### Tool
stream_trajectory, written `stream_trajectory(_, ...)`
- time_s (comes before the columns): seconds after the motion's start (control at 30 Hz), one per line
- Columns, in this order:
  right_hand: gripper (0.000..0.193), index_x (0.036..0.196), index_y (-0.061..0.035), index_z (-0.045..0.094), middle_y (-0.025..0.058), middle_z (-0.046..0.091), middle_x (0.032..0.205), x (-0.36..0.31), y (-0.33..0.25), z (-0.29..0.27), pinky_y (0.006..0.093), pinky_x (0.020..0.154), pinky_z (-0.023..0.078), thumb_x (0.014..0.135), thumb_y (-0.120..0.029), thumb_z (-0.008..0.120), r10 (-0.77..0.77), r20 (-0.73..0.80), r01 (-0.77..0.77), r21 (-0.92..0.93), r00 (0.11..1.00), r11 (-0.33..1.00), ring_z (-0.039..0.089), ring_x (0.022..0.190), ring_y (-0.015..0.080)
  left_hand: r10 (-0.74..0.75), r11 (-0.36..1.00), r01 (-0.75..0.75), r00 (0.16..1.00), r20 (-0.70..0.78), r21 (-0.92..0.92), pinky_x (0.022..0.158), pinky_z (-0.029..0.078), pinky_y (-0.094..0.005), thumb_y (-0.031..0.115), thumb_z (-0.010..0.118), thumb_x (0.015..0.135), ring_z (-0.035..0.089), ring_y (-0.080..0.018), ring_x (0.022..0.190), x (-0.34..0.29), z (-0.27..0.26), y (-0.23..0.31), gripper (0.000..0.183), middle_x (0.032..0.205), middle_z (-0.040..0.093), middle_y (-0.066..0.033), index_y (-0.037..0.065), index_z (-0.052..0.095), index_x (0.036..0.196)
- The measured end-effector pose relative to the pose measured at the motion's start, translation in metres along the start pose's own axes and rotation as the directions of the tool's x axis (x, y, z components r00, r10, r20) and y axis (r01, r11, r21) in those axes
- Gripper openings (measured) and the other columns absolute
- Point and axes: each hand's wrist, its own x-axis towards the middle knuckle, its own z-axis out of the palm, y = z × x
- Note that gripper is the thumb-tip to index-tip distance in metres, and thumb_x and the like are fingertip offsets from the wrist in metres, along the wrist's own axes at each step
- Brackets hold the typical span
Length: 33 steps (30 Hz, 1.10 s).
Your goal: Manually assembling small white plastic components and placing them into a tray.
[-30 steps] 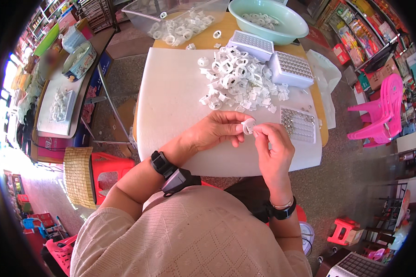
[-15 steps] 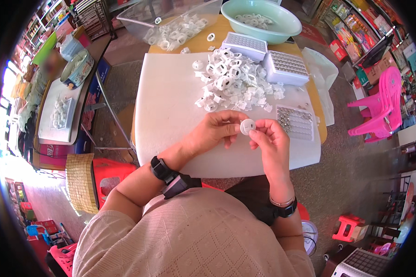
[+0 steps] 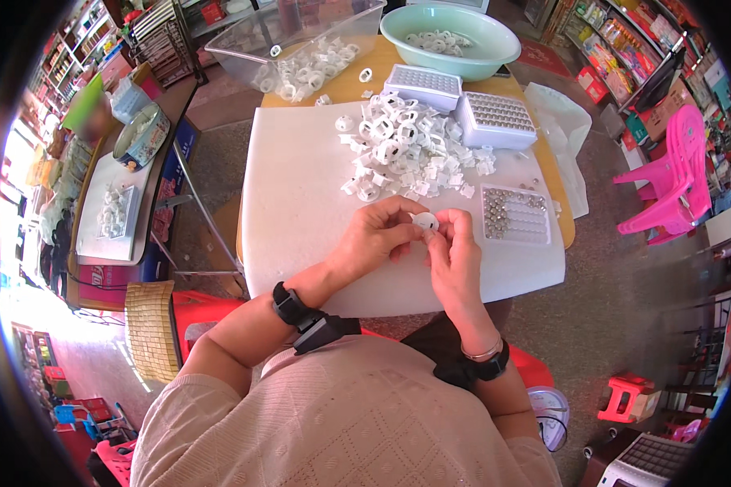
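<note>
A round white plastic piece (image 3: pixel 425 221) with a small dark slot in its face is held between both hands above the near part of the white foam sheet (image 3: pixel 300 211). My left hand (image 3: pixel 372 239) pinches its left side between thumb and fingers. On the other side, my right hand (image 3: pixel 456 264) is closed on its edge with thumb and forefinger. Just beyond my fingers lies a heap of loose white plastic parts (image 3: pixel 394 146), some ring-shaped. To the right of my right hand is a clear compartment tray (image 3: pixel 530 230), partly filled with small shiny round metal pieces.
Two stacks of pale trays, one smaller (image 3: pixel 422 86) and one filled (image 3: pixel 499 122), stand behind the heap. A clear plastic bin (image 3: pixel 244 47) and a pale green basin (image 3: pixel 495 61) hold more white parts. A side table (image 3: pixel 97 211) is at left, a pink chair (image 3: pixel 670 170) at right.
Both hands have shifted slightly left with the white piece. My right hand has drawn closer to my left, and its fingers now cover more of the piece.
</note>
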Motion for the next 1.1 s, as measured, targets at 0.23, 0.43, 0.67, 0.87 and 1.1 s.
stream_trajectory(0.23,0.021,0.107,-0.0033,0.045,0.0111,0.053,0.071,0.002,0.016,0.005,0.0330,0.057,0.045,0.088,0.001,0.055,-0.155,-0.088,0.145,-0.110,0.984,0.983,0.053,0.060,0.0210,0.007,0.998,-0.006,1.000,-0.010,0.064,0.051,0.042,-0.0198,0.001,0.063,0.086,0.051,-0.0051,0.056,0.003,0.004,0.001,0.018,0.070,0.057,0.0004,0.003,0.062,0.104)
stream_trajectory(0.43,0.019,0.107,-0.0018,0.048,0.0067,0.055,0.073,0.001,0.015,-0.004,0.0272,0.055,0.042,0.090,-0.001,0.054,-0.093,-0.030,0.094,0.026,0.995,0.995,0.051,0.060,0.0128,-0.020,0.983,0.010,0.998,0.053,0.181,0.049,0.044,-0.0217,0.003,0.061,0.087,0.055,-0.0066,0.057,0.003,0.003,0.014,0.023,0.069,0.057,-0.0010,0.003,0.060,0.110)
stream_trajectory(0.67,0.011,0.104,-0.0010,0.054,0.0000,0.054,0.073,-0.004,0.007,-0.015,0.0197,0.053,0.039,0.094,-0.005,0.053,0.002,0.034,-0.011,0.279,0.999,0.960,0.046,0.059,0.0039,-0.051,0.985,0.060,0.997,-0.055,0.164,0.048,0.047,-0.0249,0.007,0.061,0.084,0.058,-0.0127,0.055,0.053,-0.010,0.080,0.030,0.071,0.060,-0.0069,-0.006,0.057,0.111)
stream_trajectory(0.87,0.011,0.100,-0.0001,0.058,0.0018,0.058,0.076,-0.002,0.004,-0.016,0.0189,0.054,0.040,0.093,-0.005,0.052,-0.030,0.124,0.006,0.186,0.992,0.983,0.049,0.060,0.0041,0.327,0.944,-0.330,0.941,-0.088,-0.024,0.073,0.053,-0.0272,0.011,0.058,0.089,0.064,-0.0198,0.084,0.155,-0.025,0.128,0.055,0.100,0.061,-0.0153,-0.009,0.036,0.135)
stream_trajectory(1.1,0.009,0.099,-0.0013,0.059,0.0018,0.059,0.077,-0.001,0.023,-0.023,0.0197,0.056,0.042,0.092,-0.004,0.053,-0.091,0.118,0.058,0.259,0.989,0.964,0.050,0.061,0.0045,0.107,0.932,-0.102,0.994,0.005,0.346,0.070,0.052,-0.0261,0.018,0.059,0.092,0.062,-0.0147,0.078,0.106,-0.049,0.080,0.034,0.096,0.065,-0.0090,-0.006,0.057,0.116)
